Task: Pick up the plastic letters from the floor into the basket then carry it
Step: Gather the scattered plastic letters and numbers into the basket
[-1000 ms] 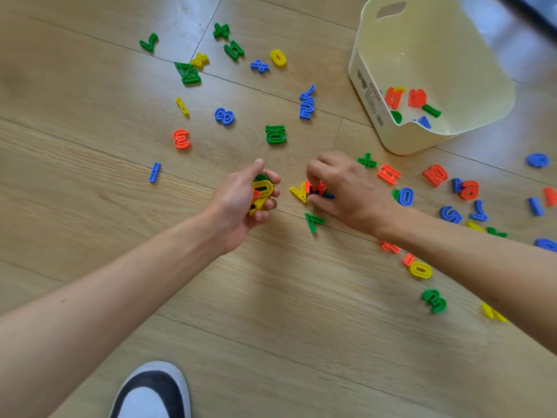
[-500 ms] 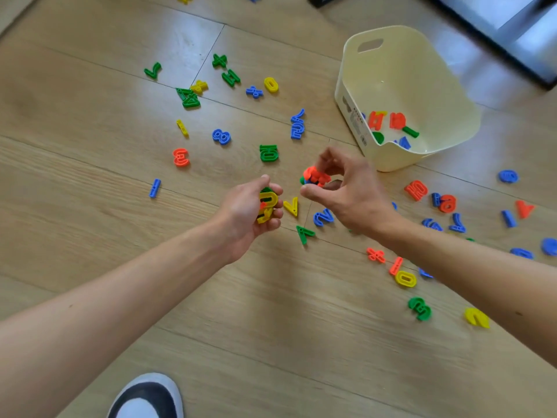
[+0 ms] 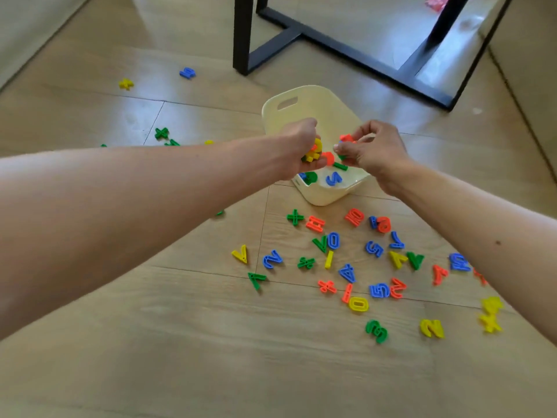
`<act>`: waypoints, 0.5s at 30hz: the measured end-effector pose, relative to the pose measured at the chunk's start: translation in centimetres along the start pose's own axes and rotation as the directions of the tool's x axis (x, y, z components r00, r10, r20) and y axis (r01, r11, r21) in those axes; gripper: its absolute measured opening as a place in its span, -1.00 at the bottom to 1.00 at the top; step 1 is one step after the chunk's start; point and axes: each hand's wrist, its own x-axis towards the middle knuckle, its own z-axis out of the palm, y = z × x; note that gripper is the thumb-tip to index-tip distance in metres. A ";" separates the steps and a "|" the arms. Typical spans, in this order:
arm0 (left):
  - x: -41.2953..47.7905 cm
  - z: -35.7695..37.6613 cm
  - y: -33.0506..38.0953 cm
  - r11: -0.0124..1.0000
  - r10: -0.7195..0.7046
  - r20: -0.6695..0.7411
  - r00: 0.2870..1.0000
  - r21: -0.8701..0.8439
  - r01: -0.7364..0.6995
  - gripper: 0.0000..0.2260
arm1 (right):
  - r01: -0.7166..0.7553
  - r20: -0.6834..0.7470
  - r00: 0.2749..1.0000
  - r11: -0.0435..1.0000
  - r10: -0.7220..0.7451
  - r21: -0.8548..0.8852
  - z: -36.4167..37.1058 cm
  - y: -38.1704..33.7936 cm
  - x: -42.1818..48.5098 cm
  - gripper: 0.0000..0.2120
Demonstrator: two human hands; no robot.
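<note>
A cream plastic basket (image 3: 324, 199) stands on the wood floor, with a blue S (image 3: 333, 178) and green pieces inside. Both hands hover over its opening. My left hand (image 3: 298, 147) is closed around a bunch of yellow, red and green plastic letters (image 3: 315, 152). My right hand (image 3: 373, 149) pinches a few red and blue letters (image 3: 346, 138) at its fingertips. Many coloured letters and numbers lie scattered on the floor in front of the basket, such as a yellow zero (image 3: 358, 304) and a green three (image 3: 376, 330).
A black metal table frame (image 3: 241, 37) stands behind the basket. More pieces lie far left, a blue one (image 3: 187, 73) and a yellow one (image 3: 126, 84). My left forearm hides several pieces on the floor at the left.
Both hands have lifted from the floor and travelled to above the basket, each carrying its letters. The view has tilted up, so the table frame now shows.
</note>
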 end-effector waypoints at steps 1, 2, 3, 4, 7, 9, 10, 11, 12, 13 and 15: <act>0.3 0.6 0.1 1.000 -0.006 -0.006 1.000 0.005 0.006 -0.72 | -0.021 -0.007 1.000 1.000 0.021 0.008 -0.1 0.3 0.4 -0.69; 0.7 0.9 0.1 1.000 -0.012 -0.007 1.000 0.001 0.012 -0.72 | -0.043 -0.015 0.999 0.999 0.043 0.007 -0.2 0.5 0.8 -0.72; 1.0 1.1 0.0 1.000 -0.019 -0.002 1.000 -0.003 0.019 -0.70 | -0.062 -0.022 0.998 0.998 0.062 -0.003 -0.2 0.8 1.2 -0.74; 1.4 1.2 -0.2 1.000 -0.030 0.005 1.000 -0.001 0.030 -0.63 | -0.073 -0.027 0.997 0.997 0.073 -0.014 -0.3 1.1 1.5 -0.76; 1.9 1.3 -0.3 0.998 -0.057 0.035 0.998 0.021 0.057 -0.43 | -0.083 -0.041 0.996 0.995 0.081 -0.051 -0.6 1.8 2.3 -0.87; 2.3 1.2 -0.2 0.997 -0.062 0.053 0.997 0.041 0.059 -0.38 | -0.076 -0.032 0.997 0.995 0.074 -0.065 -1.0 1.9 2.3 -0.89; 2.3 1.1 -0.1 0.997 -0.062 0.050 0.997 0.058 0.059 -0.37 | -0.069 -0.019 0.997 0.994 0.068 -0.079 -1.3 1.8 2.2 -0.87; 2.3 1.0 0.0 0.995 -0.056 0.034 0.998 0.088 0.053 -0.36 | -0.062 -0.007 0.998 0.994 0.062 -0.093 -1.6 1.7 1.9 -0.85; 2.3 1.0 0.0 0.990 -0.036 0.013 0.999 0.138 0.034 -0.37 | -0.053 -0.001 0.999 0.993 0.053 -0.101 -1.9 1.5 1.6 -0.85; 2.0 1.2 -0.2 0.979 -0.001 -0.004 1.000 0.204 0.002 -0.39 | -0.043 -0.003 0.999 0.993 0.043 -0.107 -2.5 1.3 0.9 -0.85; 0.5 1.8 -0.6 0.930 0.145 -0.018 0.989 0.343 -0.130 -0.52 | -0.003 -0.003 1.000 0.992 0.002 -0.123 -4.1 0.6 -0.8 -0.84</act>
